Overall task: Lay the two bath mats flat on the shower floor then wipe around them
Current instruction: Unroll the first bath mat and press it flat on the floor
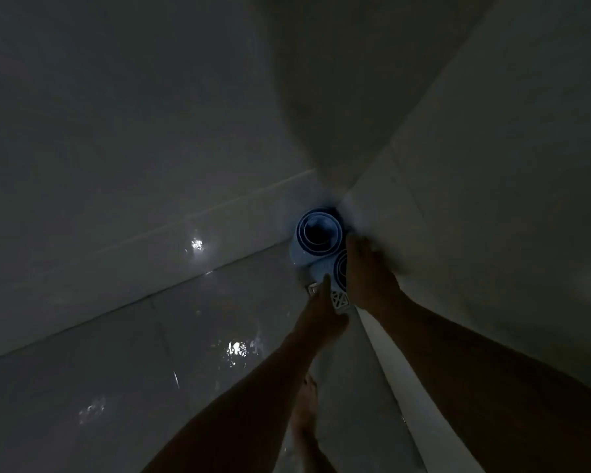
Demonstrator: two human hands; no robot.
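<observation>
Two blue bath mats stand rolled up on end in the dim shower corner. The far roll [318, 233] shows its open spiral top. The near roll [335, 271] is partly covered by my right hand [369, 271], whose fingers curl over its top edge. My left hand [325, 308] reaches in from below, with an extended finger against the near roll's side. The dark hides the finer finger detail.
A square floor drain grate [342, 298] lies just in front of the rolls, partly under my left hand. Glossy wet floor tiles [151, 370] spread to the left. Tiled walls [492, 199] meet at the corner. A bare foot [306, 411] stands below my arms.
</observation>
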